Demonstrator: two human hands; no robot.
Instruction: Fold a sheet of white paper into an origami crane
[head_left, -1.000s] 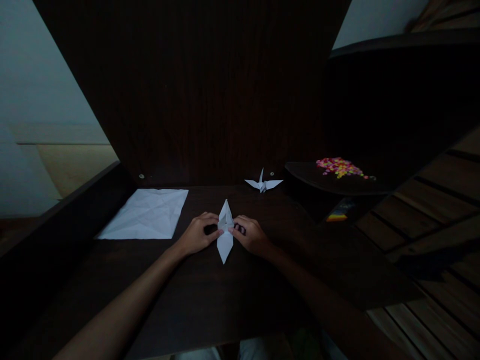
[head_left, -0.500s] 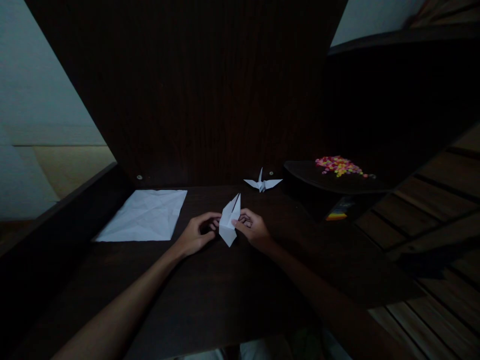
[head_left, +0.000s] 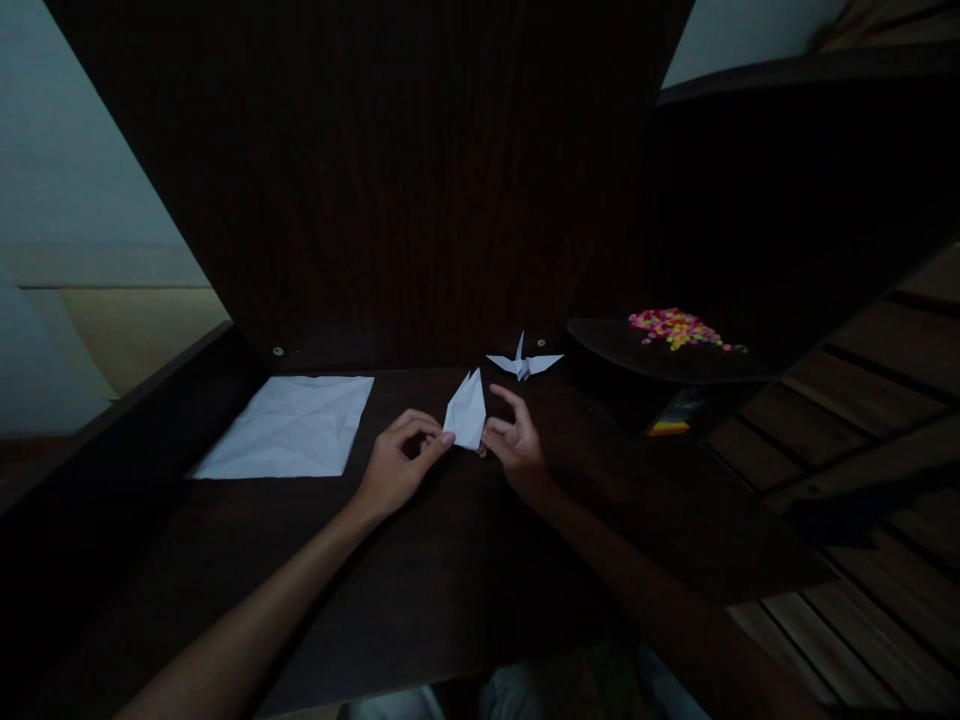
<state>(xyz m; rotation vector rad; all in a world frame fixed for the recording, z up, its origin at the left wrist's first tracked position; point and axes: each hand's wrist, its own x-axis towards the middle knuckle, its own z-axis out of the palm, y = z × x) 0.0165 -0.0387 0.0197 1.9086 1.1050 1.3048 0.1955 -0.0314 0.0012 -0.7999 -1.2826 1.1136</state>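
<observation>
A partly folded white origami paper (head_left: 466,415) is held up over the dark desk, its two narrow points facing away from me. My left hand (head_left: 405,455) pinches its lower left corner, thumb on the front face. On the other side, my right hand (head_left: 516,440) grips the lower right edge between thumb and curled fingers, with the index finger lifted away. Some fingertips are hidden behind the paper. Just beyond stands a finished white paper crane (head_left: 524,366) with its wings spread.
A creased white paper sheet (head_left: 285,428) lies flat on the desk (head_left: 375,580) to the left. To the right, a raised curved shelf (head_left: 600,340) bears a heap of small colourful beads (head_left: 679,328). A tall dark panel (head_left: 412,200) closes off the back.
The lower flap of the folded paper has gone up, so the piece looks shorter. My left thumb has come onto its front, and my right thumb has shifted to its edge.
</observation>
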